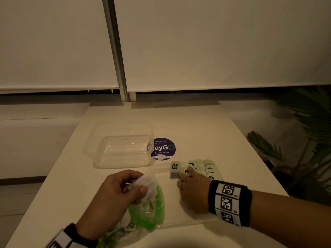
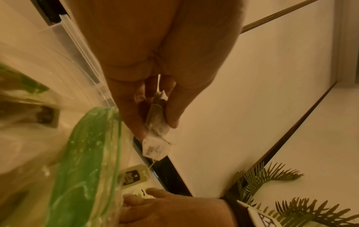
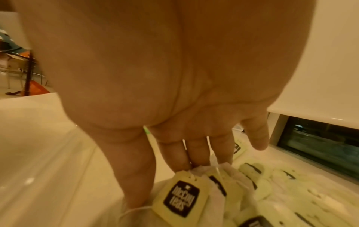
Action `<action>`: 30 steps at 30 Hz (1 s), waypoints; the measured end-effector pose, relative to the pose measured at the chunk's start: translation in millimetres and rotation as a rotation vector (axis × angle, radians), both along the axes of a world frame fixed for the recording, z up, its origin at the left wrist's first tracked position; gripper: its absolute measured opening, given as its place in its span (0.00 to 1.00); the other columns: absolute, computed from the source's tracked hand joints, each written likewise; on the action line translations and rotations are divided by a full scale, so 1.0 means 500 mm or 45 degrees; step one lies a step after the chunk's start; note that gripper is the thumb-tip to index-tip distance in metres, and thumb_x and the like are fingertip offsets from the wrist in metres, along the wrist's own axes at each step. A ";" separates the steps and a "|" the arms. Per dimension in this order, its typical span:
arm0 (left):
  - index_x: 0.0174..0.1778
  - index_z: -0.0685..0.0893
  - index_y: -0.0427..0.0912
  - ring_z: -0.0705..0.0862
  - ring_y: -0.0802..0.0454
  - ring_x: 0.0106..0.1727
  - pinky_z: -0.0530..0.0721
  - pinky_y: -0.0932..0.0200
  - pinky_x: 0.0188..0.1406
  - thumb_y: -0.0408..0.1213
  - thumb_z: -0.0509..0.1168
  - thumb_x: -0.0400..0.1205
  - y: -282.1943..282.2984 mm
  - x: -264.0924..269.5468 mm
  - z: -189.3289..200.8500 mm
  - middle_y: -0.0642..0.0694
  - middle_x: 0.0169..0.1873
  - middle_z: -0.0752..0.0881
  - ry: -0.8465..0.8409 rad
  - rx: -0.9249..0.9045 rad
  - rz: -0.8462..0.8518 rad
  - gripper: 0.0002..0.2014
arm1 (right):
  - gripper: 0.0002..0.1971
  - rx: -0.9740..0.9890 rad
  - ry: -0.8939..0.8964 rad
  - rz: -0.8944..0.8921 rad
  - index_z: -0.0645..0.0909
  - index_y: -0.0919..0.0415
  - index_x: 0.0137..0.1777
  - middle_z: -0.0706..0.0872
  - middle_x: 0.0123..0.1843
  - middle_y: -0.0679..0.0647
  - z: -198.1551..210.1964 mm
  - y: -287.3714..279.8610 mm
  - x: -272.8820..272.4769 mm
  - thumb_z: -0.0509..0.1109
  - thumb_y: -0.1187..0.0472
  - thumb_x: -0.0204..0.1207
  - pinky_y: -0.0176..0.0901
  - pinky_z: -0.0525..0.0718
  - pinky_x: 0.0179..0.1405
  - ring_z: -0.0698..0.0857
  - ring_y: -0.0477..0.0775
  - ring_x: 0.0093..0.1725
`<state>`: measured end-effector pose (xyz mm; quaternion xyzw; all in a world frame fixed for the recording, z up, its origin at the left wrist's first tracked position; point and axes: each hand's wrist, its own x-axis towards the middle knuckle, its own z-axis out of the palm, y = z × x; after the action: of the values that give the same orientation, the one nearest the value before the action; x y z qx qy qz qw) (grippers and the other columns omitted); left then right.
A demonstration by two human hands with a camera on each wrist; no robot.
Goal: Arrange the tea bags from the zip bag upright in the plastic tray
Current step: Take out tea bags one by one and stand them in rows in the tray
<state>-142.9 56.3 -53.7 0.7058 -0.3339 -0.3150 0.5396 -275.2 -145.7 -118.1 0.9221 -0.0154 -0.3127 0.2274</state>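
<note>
My left hand (image 1: pixel 138 185) pinches a white tea bag (image 1: pixel 146 181) between thumb and fingers, just above the mouth of the green-zipped zip bag (image 1: pixel 150 210). In the left wrist view that tea bag (image 2: pixel 157 116) hangs from my fingertips, its tag (image 2: pixel 155 149) dangling below. My right hand (image 1: pixel 184 176) reaches into the shallow clear plastic tray (image 1: pixel 180 223) and pinches a tea bag (image 3: pixel 196 204) with a pale green "McCoy teas" tag between thumb and fingers. Beside it, several tea bags (image 1: pixel 206 168) stand in rows at the tray's far right. The zip bag (image 2: pixel 83 161) holds more tea bags.
A deeper clear plastic container (image 1: pixel 121 145) sits behind the zip bag on the white table (image 1: pixel 206 131). A round blue sticker (image 1: pixel 165 149) lies flat next to it. A leafy plant (image 1: pixel 304 140) stands off the table's right edge. Window blinds hang beyond the far edge.
</note>
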 end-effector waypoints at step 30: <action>0.45 0.91 0.43 0.90 0.36 0.41 0.91 0.50 0.41 0.27 0.73 0.75 -0.001 -0.007 0.011 0.40 0.40 0.91 0.096 -0.187 0.035 0.07 | 0.26 0.345 -0.348 -0.003 0.68 0.65 0.79 0.67 0.81 0.62 0.114 0.051 -0.031 0.60 0.59 0.81 0.69 0.57 0.80 0.60 0.66 0.82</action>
<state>-146.5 55.7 -48.1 0.6563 -0.3259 -0.3087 0.6064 -290.5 -120.1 -61.3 0.9781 -0.0051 -0.1841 0.0967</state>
